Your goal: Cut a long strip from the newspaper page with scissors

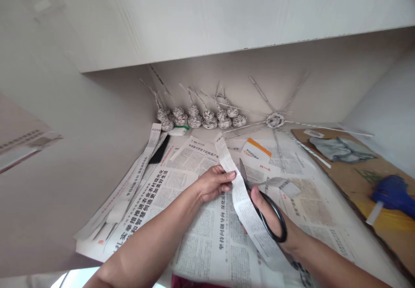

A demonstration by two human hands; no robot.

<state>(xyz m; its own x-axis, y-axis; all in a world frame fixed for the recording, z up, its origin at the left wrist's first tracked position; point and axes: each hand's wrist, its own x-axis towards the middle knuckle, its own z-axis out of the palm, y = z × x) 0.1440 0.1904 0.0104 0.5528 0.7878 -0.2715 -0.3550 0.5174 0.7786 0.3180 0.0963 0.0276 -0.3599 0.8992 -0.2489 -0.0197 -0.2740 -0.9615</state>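
Your left hand (212, 184) pinches the long newspaper strip (241, 193), which runs away from you; your right hand (275, 219) grips black-handled scissors (259, 199), blades parted alongside it.

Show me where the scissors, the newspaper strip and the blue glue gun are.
scissors (270, 214): head view, on the black handle loop.
newspaper strip (244, 204): head view, on its middle.
blue glue gun (394, 193): head view, on its body.

Table (337, 236) under spread newspaper (207, 240); cardboard sheet (363, 171) at right; woven paper baskets (201, 118) along wall.
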